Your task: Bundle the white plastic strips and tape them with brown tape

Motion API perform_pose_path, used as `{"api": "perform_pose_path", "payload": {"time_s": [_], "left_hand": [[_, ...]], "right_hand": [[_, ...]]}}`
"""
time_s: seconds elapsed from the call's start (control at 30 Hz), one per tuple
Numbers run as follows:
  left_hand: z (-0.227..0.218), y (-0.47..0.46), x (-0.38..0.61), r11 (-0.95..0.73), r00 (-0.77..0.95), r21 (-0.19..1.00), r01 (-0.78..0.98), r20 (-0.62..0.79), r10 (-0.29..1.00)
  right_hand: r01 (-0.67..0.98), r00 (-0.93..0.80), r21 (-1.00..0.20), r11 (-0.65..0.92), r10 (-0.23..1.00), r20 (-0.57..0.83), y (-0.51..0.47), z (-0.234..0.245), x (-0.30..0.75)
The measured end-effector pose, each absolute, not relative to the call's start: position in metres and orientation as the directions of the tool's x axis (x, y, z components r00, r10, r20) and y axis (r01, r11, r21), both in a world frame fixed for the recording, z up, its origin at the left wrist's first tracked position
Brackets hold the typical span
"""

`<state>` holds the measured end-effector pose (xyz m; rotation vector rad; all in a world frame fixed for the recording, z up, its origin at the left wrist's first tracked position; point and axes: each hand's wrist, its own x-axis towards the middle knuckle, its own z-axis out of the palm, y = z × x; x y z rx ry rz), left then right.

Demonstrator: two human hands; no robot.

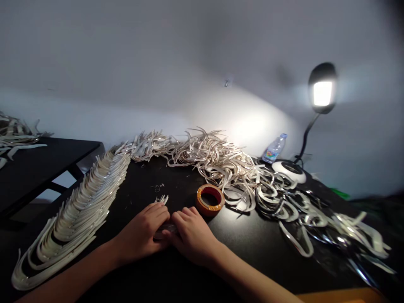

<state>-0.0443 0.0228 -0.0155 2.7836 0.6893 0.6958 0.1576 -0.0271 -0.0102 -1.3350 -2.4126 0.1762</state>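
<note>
My left hand (145, 229) is wrapped round a small bundle of thin, pale strips (162, 200), whose ends stick up past the fingers. My right hand (193, 235) grips the same bundle from the other side, close against the left, with its thumb reaching under. Most of the bundle is hidden by the fingers. Just right of my right hand lies a roll of orange-brown tape (205, 209), flat on the black table (148, 179). To the left, a long row of bent U-shaped pale strips (83, 206) lies nested one over another.
Tangled heaps of pale strips (217, 155) line the table's back edge. More curled strips (290, 210) spread over the right side. A plastic bottle (274, 149) and a lit desk lamp (322, 90) stand near the wall. Another black table (50, 164) at left bears more strips.
</note>
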Motion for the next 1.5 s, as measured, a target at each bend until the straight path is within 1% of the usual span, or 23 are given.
{"api": "perform_pose_path", "payload": {"time_s": [0.1,0.17,0.23,0.33,0.37,0.43,0.5,0.53,0.6,0.67,0.73,0.8,0.9,0.97,1.03,1.13,1.23,1.37,1.5], "left_hand": [[-0.011,0.024,-0.046,-0.888,0.806,0.341,0.308,0.402,0.434],[-0.009,0.025,-0.048,-0.880,0.809,0.399,0.257,0.410,0.422],[-0.008,0.026,-0.051,-0.859,0.793,0.461,0.223,0.426,0.435],[-0.007,0.025,-0.056,-0.794,0.749,0.572,0.208,0.429,0.505],[-0.006,0.025,-0.057,-0.755,0.736,0.620,0.215,0.405,0.542],[-0.006,0.023,-0.058,-0.656,0.709,0.717,0.236,0.335,0.621],[-0.005,0.020,-0.057,-0.548,0.673,0.795,0.259,0.258,0.693],[-0.005,0.018,-0.056,-0.496,0.652,0.827,0.263,0.227,0.724],[-0.004,0.014,-0.054,-0.397,0.611,0.880,0.262,0.167,0.774],[-0.002,0.013,-0.051,-0.289,0.593,0.923,0.255,0.087,0.801],[0.000,0.014,-0.047,-0.170,0.600,0.956,0.240,-0.008,0.800],[-0.001,0.016,-0.044,-0.056,0.636,0.979,0.197,-0.084,0.767],[-0.005,0.020,-0.041,0.068,0.673,0.994,0.089,-0.110,0.731],[-0.009,0.021,-0.041,0.100,0.649,0.993,0.064,-0.117,0.752],[-0.011,0.020,-0.040,0.105,0.609,0.991,0.085,-0.135,0.781],[-0.010,0.018,-0.039,0.114,0.569,0.988,0.104,-0.153,0.808],[-0.007,0.017,-0.038,0.160,0.559,0.983,0.090,-0.183,0.809],[-0.006,0.019,-0.038,0.255,0.559,0.967,0.007,-0.215,0.801],[-0.004,0.020,-0.040,0.271,0.548,0.963,-0.008,-0.222,0.806]], "right_hand": [[0.762,-0.490,-0.335,0.554,0.832,0.261,-0.028,-0.008,0.158],[0.722,-0.476,-0.414,0.554,0.833,0.283,-0.029,-0.007,0.160],[0.650,-0.422,-0.551,0.523,0.851,0.311,-0.029,-0.005,0.162],[0.430,-0.316,-0.810,0.398,0.907,0.279,-0.030,-0.005,0.163],[0.348,-0.288,-0.872,0.344,0.924,0.250,-0.031,-0.005,0.163],[0.215,-0.252,-0.941,0.262,0.945,0.206,-0.031,-0.007,0.162],[0.158,-0.257,-0.952,0.263,0.942,0.217,-0.032,-0.008,0.163],[0.163,-0.276,-0.944,0.287,0.932,0.236,-0.032,-0.009,0.163],[0.236,-0.311,-0.910,0.340,0.914,0.261,-0.032,-0.009,0.164],[0.339,-0.295,-0.878,0.338,0.924,0.243,-0.029,-0.011,0.165],[0.396,-0.232,-0.873,0.286,0.951,0.206,-0.025,-0.014,0.166],[0.399,-0.178,-0.887,0.234,0.968,0.175,-0.021,-0.018,0.166],[0.370,-0.141,-0.907,0.202,0.977,0.161,-0.018,-0.021,0.167],[0.354,-0.140,-0.913,0.201,0.977,0.161,-0.018,-0.020,0.167],[0.327,-0.158,-0.924,0.198,0.975,0.153,-0.018,-0.018,0.167],[0.253,-0.172,-0.957,0.144,0.980,0.102,-0.018,-0.016,0.167],[0.201,-0.153,-0.977,0.077,0.987,0.046,-0.016,-0.018,0.167],[0.147,-0.161,-0.989,0.010,0.987,-0.014,-0.013,-0.018,0.168],[0.097,-0.195,-0.994,-0.057,0.978,-0.075,-0.008,-0.016,0.171]]}}
